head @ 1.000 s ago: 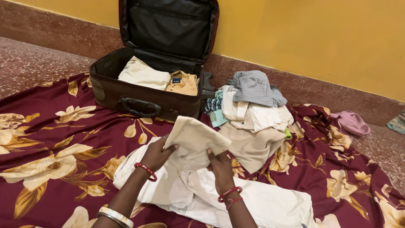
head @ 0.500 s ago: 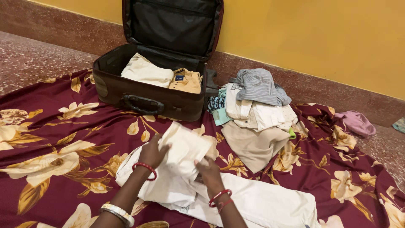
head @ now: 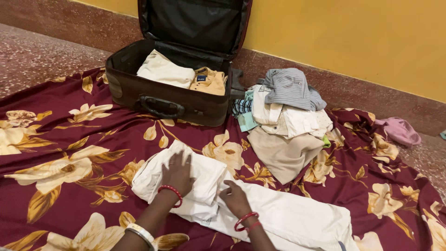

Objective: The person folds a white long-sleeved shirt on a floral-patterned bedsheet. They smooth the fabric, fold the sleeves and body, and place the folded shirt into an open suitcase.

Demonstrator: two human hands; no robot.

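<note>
the left hand [head: 177, 171] lies open and flat on the folded white garment [head: 186, 179], pinning the fold to the floral maroon sheet [head: 69, 139], while the right hand [head: 236, 199], fingers loosely curled, presses its edge, near the open suitcase [head: 167, 97].

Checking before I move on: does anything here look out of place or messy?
Mostly tidy. One pink garment lies off the floral sheet, on bare floor by the wall, apart from the clothes pile beside the open suitcase.

Yellow wall [head: 353, 37] above a reddish skirting [head: 371, 88]; speckled stone floor [head: 42, 51], warm light
</note>
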